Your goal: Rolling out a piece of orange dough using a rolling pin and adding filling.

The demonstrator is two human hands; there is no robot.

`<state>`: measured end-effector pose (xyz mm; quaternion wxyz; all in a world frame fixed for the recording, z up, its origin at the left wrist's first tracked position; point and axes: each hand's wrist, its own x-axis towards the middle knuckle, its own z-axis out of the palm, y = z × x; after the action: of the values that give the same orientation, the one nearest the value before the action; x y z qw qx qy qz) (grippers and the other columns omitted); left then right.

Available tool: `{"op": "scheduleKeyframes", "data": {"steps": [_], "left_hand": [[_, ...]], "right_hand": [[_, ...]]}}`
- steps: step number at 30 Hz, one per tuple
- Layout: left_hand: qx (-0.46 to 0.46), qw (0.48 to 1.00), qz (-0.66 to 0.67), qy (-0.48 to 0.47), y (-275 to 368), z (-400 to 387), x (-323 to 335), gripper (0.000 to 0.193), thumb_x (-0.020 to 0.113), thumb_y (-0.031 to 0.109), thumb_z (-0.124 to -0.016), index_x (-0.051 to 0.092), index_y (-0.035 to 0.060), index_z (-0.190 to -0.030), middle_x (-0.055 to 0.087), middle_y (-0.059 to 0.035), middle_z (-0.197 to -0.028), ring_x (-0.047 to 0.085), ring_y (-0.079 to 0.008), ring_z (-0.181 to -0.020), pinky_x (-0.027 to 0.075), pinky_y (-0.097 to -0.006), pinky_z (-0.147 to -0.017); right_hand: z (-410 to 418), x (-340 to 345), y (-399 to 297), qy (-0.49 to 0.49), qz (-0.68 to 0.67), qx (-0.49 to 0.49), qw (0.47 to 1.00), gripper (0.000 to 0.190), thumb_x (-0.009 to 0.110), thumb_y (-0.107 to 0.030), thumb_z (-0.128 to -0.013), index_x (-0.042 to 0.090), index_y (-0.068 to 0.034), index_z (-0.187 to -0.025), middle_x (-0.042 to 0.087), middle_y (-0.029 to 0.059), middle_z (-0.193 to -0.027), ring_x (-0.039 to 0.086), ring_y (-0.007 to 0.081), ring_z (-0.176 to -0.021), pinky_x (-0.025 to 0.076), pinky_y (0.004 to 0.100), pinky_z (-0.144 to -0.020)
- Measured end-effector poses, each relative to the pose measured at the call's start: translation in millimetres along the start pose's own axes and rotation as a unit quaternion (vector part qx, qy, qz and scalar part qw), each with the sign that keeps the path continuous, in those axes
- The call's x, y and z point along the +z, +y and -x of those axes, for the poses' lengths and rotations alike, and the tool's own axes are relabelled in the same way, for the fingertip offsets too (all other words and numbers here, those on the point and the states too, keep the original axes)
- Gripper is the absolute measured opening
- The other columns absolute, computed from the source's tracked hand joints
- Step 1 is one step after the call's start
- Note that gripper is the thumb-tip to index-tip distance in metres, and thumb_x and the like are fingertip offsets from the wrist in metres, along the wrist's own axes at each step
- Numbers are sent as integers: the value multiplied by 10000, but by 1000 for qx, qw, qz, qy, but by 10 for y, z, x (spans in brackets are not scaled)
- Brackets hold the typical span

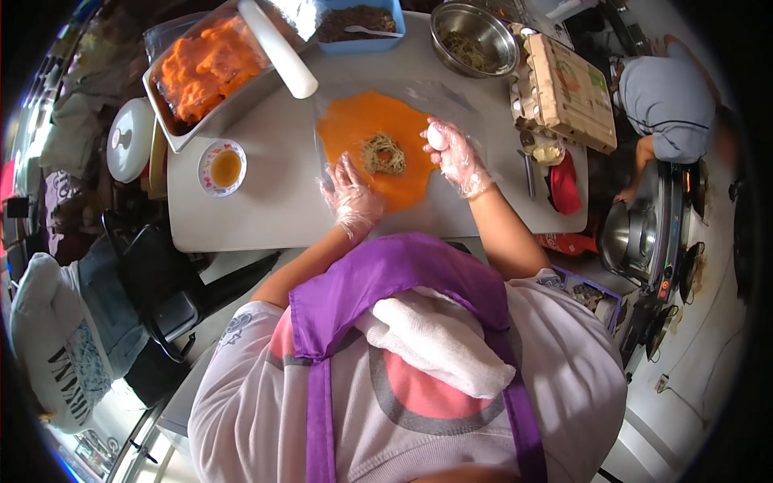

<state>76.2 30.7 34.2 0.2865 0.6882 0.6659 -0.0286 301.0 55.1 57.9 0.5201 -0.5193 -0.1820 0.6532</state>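
A thin, flattened sheet of orange dough [344,130] lies on clear plastic film [450,96] on the table before me. In its middle sits a ring of pale shredded filling [395,163], with a gap at the centre where orange shows. My right hand [456,154], in a clear plastic glove, holds a white egg [437,137] above the sheet's right edge. My left hand [353,202], gloved the same way, is at the sheet's lower left edge, holding nothing, its thumb spread from the fingers. Whether its fingertips press on the dough I cannot tell.
A metal tray of orange dough [205,72], a white rolling pin [281,51], a blue container [362,45], a steel bowl [474,39] and egg cartons [567,90] stand around. Left is a small bowl of yellowish liquid [225,168]. Another person [667,93] works at the right.
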Motion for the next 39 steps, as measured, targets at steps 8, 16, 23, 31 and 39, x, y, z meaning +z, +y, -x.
{"op": "scheduleKeyframes", "data": {"steps": [8, 16, 23, 31, 39], "left_hand": [[117, 990, -22, 74, -39, -138, -216, 657, 533, 391, -914, 340, 214, -1517, 149, -155, -1615, 51, -364, -1508, 21, -670, -1145], [120, 962, -239, 54, 181, -785, -926, 529, 349, 489, -993, 618, 170, -1318, 381, -115, -1525, 213, -358, -1468, 10, -672, -1145], [126, 950, -228, 172, -463, -550, -999, 576, 576, 188, -797, 524, 66, -1357, 348, -145, -1489, 196, -392, -1450, 53, -708, -1130], [273, 898, -345, 21, -925, -97, -1149, 592, 546, 137, -890, 446, 272, -1458, 196, -39, -1621, 116, -323, -1508, 102, -676, -1155], [117, 968, -210, -75, -1252, -63, -852, 536, 461, 144, -941, 410, 152, -1475, 368, -62, -1544, 234, -270, -1483, 60, -633, -1182]], "right_hand": [[136, -204, 179, -24, -24, 25, 999, 312, 635, -265, -926, 574, -110, -1191, 635, 58, -957, 604, 131, -734, 417, 217, -550], [220, -83, 124, -16, 17, 48, 999, 292, 653, -254, -921, 595, -126, -1177, 617, 14, -955, 586, 112, -735, 397, 213, -593], [303, -126, 191, -75, 36, -1, 996, 444, 590, -134, -946, 473, -26, -1361, 532, 9, -963, 513, 93, -770, 393, 221, -626], [174, 61, 321, -80, 115, 44, 989, 419, 636, -52, -915, 490, -107, -1303, 579, 40, -899, 607, 136, -735, 469, 214, -578], [82, 269, 364, -135, 41, 84, 986, 322, 547, -182, -953, 496, -56, -1245, 629, 134, -983, 630, 192, -699, 466, 244, -522]]}}
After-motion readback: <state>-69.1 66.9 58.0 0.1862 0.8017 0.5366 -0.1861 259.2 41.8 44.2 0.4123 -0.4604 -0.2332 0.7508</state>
